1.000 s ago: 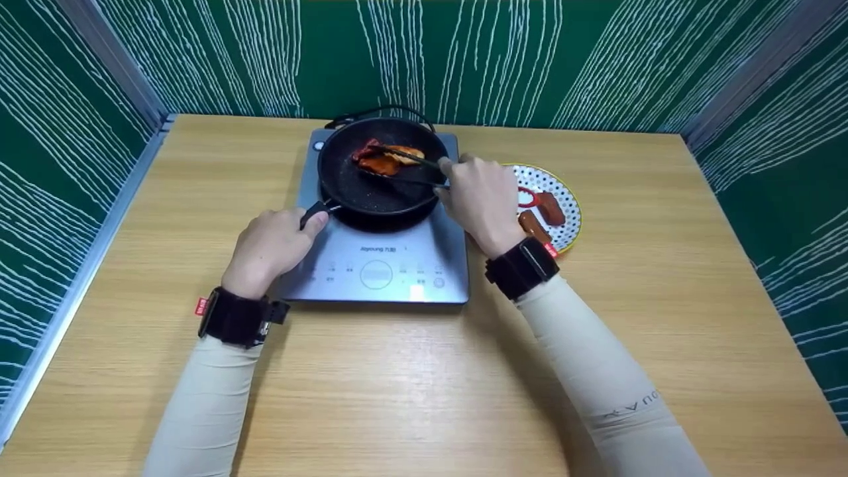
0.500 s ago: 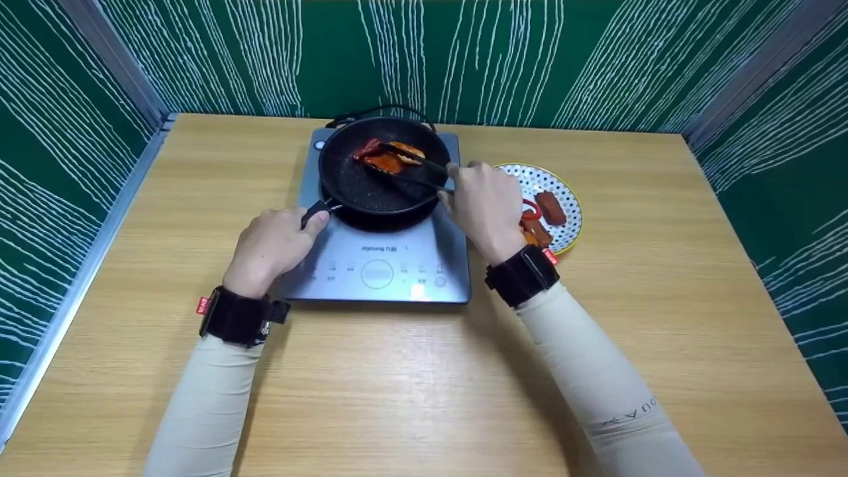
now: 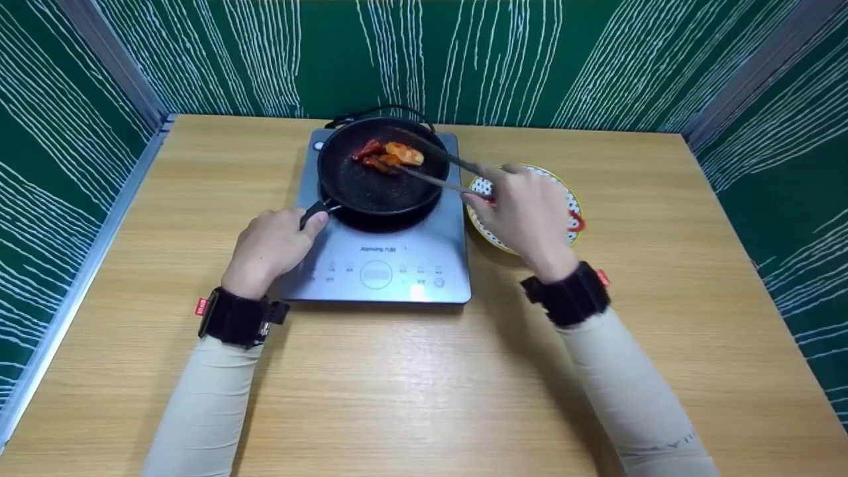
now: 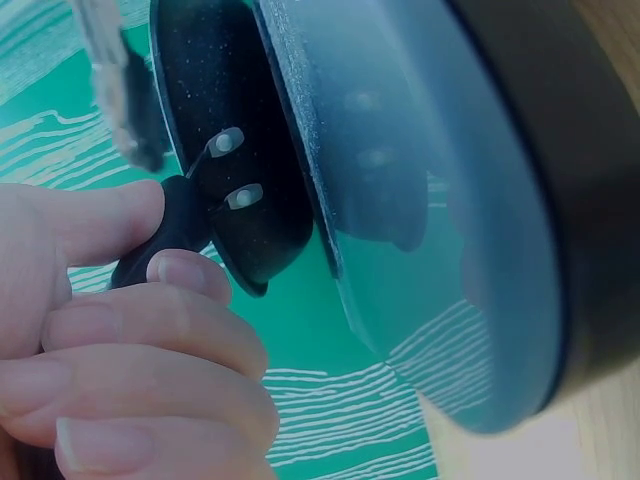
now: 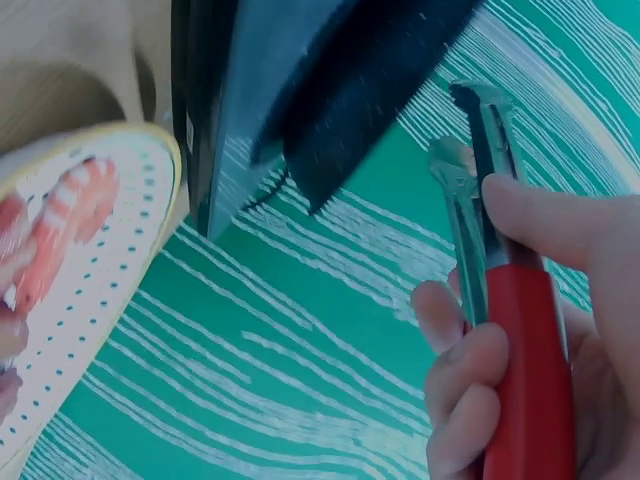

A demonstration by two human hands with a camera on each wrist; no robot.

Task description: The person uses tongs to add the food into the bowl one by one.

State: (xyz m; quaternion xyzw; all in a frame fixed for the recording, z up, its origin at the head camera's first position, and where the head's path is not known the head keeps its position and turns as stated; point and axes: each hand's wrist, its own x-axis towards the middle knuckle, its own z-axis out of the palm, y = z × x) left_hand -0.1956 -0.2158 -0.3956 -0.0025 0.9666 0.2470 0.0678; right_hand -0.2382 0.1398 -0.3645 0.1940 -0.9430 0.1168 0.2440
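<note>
Pan (image 3: 371,196), black, sits on the cooker (image 3: 377,275) by the bench's far edge, a bit left of the middle. In its far half lie the food pieces (image 3: 405,154): a dark red one to the left, orange-brown ones close beside it. The person's left hand (image 3: 271,245) has its fingers wrapped round the handle (image 3: 313,214), thumb along the top. The right hand (image 3: 533,212) grips the tongs (image 3: 437,181), fingers curled round the red grips. The two metal arms stand apart over the pan, one tip close to the food; from here I can't tell whether it touches. Under that hand, just off the cooker's right side, is a dotted plate (image 3: 487,232) with a yellow rim, carrying a red-and-white striped piece (image 5: 75,215). A black cable (image 3: 394,108) loops behind the cooker, and past the bench's far edge rises the green wall (image 3: 464,59), streaked white.
</note>
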